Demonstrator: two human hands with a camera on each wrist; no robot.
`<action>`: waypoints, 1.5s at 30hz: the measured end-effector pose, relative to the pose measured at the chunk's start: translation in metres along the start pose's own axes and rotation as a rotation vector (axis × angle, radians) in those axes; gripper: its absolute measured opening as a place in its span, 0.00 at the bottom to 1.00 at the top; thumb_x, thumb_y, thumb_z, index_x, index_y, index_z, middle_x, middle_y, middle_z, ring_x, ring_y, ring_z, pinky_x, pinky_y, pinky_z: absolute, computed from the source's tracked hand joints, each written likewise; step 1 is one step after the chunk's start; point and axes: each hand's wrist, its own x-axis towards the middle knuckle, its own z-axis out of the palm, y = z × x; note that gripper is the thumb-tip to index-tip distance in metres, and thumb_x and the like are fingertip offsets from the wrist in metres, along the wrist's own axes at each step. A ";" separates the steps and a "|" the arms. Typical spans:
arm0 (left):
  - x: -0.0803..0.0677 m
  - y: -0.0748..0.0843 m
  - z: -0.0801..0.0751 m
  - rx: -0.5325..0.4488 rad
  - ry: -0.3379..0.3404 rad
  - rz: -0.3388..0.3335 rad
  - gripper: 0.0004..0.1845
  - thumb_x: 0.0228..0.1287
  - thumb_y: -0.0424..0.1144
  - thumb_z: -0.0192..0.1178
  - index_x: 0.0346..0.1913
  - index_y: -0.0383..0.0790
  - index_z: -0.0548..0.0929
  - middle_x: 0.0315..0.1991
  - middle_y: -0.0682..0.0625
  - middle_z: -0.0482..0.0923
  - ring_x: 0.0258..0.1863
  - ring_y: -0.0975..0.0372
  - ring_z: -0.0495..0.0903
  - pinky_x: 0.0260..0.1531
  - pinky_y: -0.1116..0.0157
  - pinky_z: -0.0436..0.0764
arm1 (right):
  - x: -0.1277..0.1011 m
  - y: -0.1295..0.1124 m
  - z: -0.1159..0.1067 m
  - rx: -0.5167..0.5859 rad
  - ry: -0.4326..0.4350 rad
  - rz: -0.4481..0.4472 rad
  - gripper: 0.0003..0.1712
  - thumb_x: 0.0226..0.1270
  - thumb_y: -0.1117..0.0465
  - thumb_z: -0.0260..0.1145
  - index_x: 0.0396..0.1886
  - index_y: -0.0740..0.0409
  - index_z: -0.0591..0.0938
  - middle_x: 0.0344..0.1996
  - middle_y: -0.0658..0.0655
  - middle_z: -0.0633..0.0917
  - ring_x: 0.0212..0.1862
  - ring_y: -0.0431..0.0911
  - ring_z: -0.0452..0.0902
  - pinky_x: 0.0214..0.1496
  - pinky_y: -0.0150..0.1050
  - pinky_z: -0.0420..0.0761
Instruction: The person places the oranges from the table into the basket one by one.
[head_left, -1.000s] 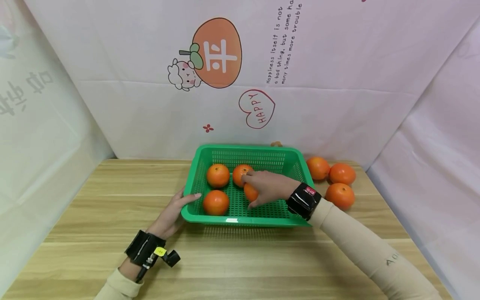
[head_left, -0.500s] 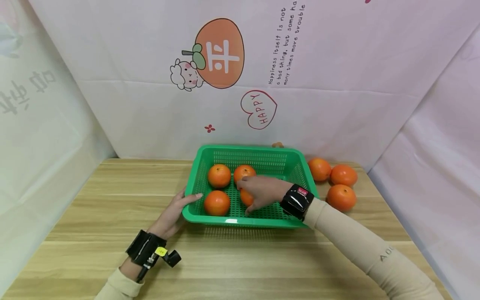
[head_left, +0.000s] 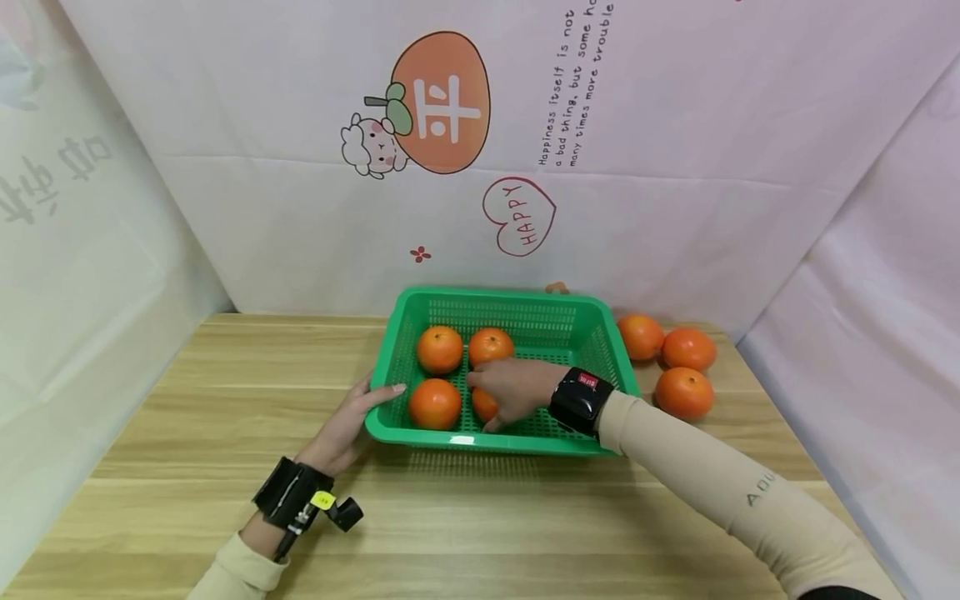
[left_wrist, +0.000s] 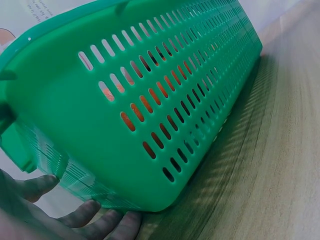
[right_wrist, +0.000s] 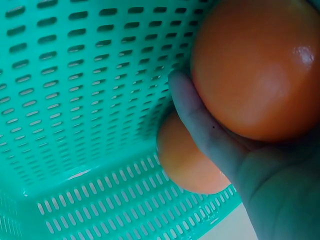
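Now inside the green basket (head_left: 600, 346) on the wooden table (head_left: 187, 400): right hand (head_left: 513, 390), fingers curled round an orange (head_left: 483, 406) low over the mesh floor, just beside another orange (head_left: 435, 403) at the front left. Behind these, two more oranges (head_left: 440, 348), side by side. At the basket's front-left corner, left hand (head_left: 347, 425), fingers straight, pressing against the wall. Right of the basket, three loose oranges (head_left: 682, 392) on the table.

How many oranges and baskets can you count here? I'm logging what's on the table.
Oranges in the basket: 4 (one under the right hand)
Oranges on the table beside the basket: 3
Green basket: 1, with the left hand at its edge
Total: 8 things
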 end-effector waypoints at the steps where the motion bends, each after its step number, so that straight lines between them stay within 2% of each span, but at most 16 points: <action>1: 0.000 0.000 0.000 -0.001 -0.003 0.000 0.40 0.78 0.51 0.55 0.86 0.52 0.49 0.82 0.42 0.61 0.72 0.56 0.68 0.69 0.56 0.70 | 0.001 0.000 0.000 -0.009 0.005 -0.005 0.41 0.63 0.41 0.78 0.68 0.58 0.76 0.63 0.59 0.83 0.57 0.50 0.83 0.60 0.46 0.85; 5: 0.001 0.000 0.001 0.004 -0.007 0.002 0.40 0.79 0.50 0.54 0.86 0.53 0.49 0.81 0.42 0.61 0.71 0.57 0.70 0.68 0.57 0.71 | 0.003 0.000 0.002 -0.022 0.016 -0.025 0.39 0.62 0.41 0.78 0.66 0.56 0.78 0.60 0.57 0.85 0.56 0.48 0.83 0.58 0.45 0.85; 14: 0.003 -0.001 0.002 -0.007 -0.003 0.000 0.41 0.78 0.50 0.55 0.86 0.54 0.49 0.82 0.43 0.59 0.74 0.53 0.66 0.70 0.55 0.69 | 0.003 -0.002 0.001 -0.006 0.018 -0.025 0.41 0.64 0.41 0.77 0.70 0.55 0.77 0.65 0.57 0.83 0.59 0.48 0.83 0.61 0.45 0.84; 21: 0.003 -0.001 0.003 0.002 0.000 -0.012 0.41 0.79 0.51 0.54 0.86 0.53 0.48 0.83 0.44 0.59 0.75 0.53 0.65 0.73 0.53 0.66 | 0.002 0.000 0.005 0.008 0.052 -0.060 0.38 0.64 0.40 0.77 0.66 0.55 0.78 0.60 0.55 0.86 0.54 0.46 0.84 0.56 0.41 0.85; 26: 0.002 -0.002 0.003 0.011 0.010 -0.020 0.41 0.79 0.51 0.54 0.86 0.53 0.49 0.82 0.44 0.60 0.76 0.53 0.65 0.74 0.52 0.65 | -0.002 -0.003 0.003 0.002 0.056 -0.056 0.38 0.65 0.39 0.75 0.67 0.54 0.78 0.58 0.54 0.86 0.54 0.45 0.83 0.55 0.40 0.85; 29: 0.002 -0.002 0.002 0.010 0.011 -0.018 0.40 0.79 0.51 0.54 0.86 0.53 0.49 0.82 0.44 0.60 0.76 0.53 0.65 0.73 0.52 0.65 | -0.004 -0.003 0.001 0.017 0.067 -0.055 0.38 0.65 0.39 0.75 0.67 0.55 0.77 0.56 0.53 0.86 0.50 0.43 0.83 0.53 0.39 0.84; 32: 0.002 -0.002 0.002 0.012 0.014 -0.018 0.40 0.78 0.51 0.54 0.86 0.54 0.50 0.82 0.44 0.60 0.75 0.54 0.66 0.71 0.55 0.68 | -0.007 -0.001 -0.002 0.047 0.083 -0.056 0.38 0.65 0.38 0.76 0.66 0.55 0.78 0.52 0.52 0.86 0.43 0.41 0.79 0.45 0.36 0.82; 36: 0.001 -0.002 0.001 0.007 0.015 -0.016 0.40 0.78 0.51 0.54 0.86 0.53 0.50 0.82 0.43 0.61 0.73 0.55 0.67 0.68 0.58 0.70 | -0.013 0.001 -0.006 0.075 0.101 -0.059 0.39 0.64 0.35 0.75 0.65 0.55 0.78 0.46 0.49 0.85 0.34 0.38 0.72 0.35 0.33 0.74; 40: 0.000 -0.002 0.000 0.008 0.019 -0.013 0.40 0.78 0.52 0.54 0.86 0.53 0.50 0.82 0.43 0.61 0.74 0.54 0.66 0.70 0.55 0.67 | -0.021 0.003 -0.013 0.104 0.139 -0.067 0.38 0.64 0.34 0.74 0.63 0.53 0.79 0.40 0.47 0.82 0.31 0.38 0.67 0.33 0.34 0.67; 42: -0.001 -0.002 0.000 0.011 0.018 -0.011 0.40 0.78 0.52 0.54 0.86 0.53 0.50 0.82 0.44 0.60 0.74 0.54 0.65 0.71 0.54 0.66 | -0.027 0.005 -0.019 0.111 0.170 -0.064 0.37 0.64 0.34 0.74 0.61 0.53 0.80 0.39 0.48 0.82 0.32 0.39 0.69 0.34 0.35 0.69; 45: -0.001 -0.001 0.000 0.010 0.014 -0.008 0.40 0.78 0.51 0.54 0.86 0.53 0.50 0.82 0.44 0.60 0.74 0.54 0.64 0.72 0.53 0.65 | -0.039 0.008 -0.029 0.111 0.247 -0.066 0.36 0.64 0.34 0.74 0.60 0.55 0.82 0.47 0.49 0.87 0.40 0.41 0.78 0.43 0.37 0.80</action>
